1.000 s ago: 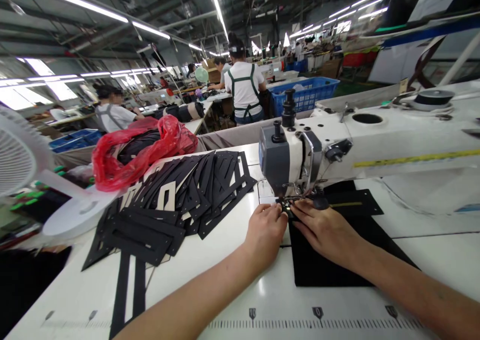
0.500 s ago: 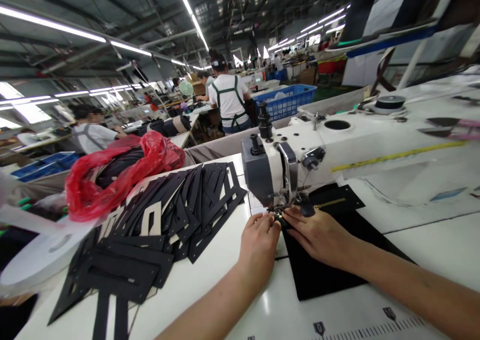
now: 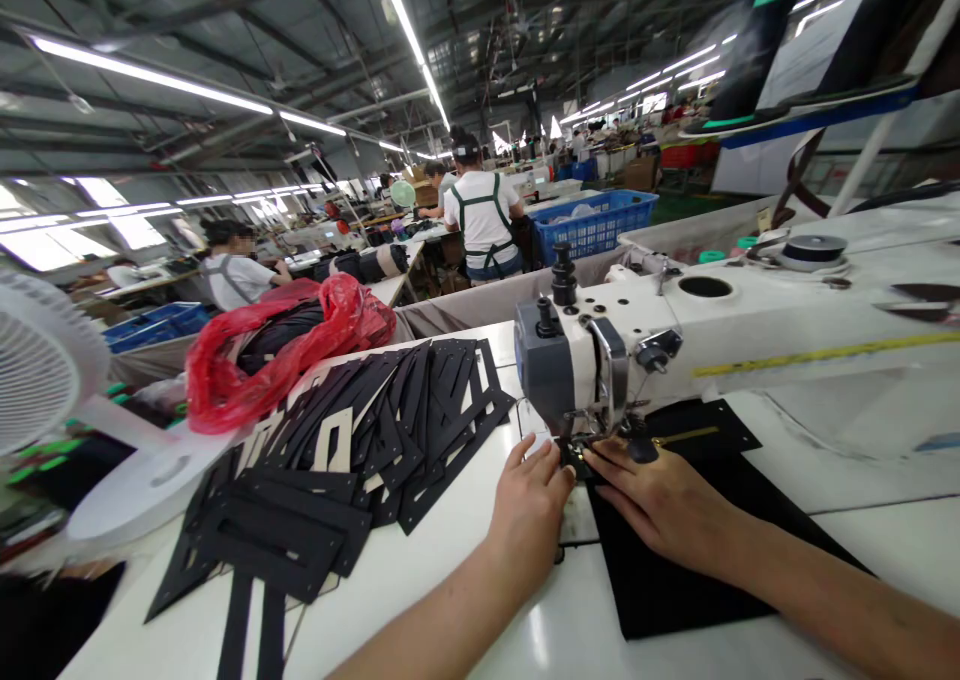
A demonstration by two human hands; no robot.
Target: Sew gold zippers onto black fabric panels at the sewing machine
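Observation:
Both hands are at the foot of a white and grey sewing machine (image 3: 574,370). My left hand (image 3: 529,510) is just left of the needle area, its fingers stretched out and apart, with the thumb side near the presser foot. My right hand (image 3: 664,495) lies flat on black fabric (image 3: 675,585), fingertips pointing at the needle; its thumb is hidden. Behind this hand, a black strip with a gold-coloured zipper (image 3: 688,436) reaches out to the right. Hands and machine head hide the spot under the needle.
Left of the machine lies a spread pile of black slotted panels (image 3: 277,535). Beyond it are a red plastic bag (image 3: 225,390) and a white fan (image 3: 41,370). A blue crate (image 3: 592,222) and co-workers are farther back. Scissors (image 3: 926,302) rest on the machine arm.
The view has shifted, so the scene sits farther right and the fan shows more. My left hand's fingers, bent near the needle before, are now straighter and spread. My right hand stays on the fabric.

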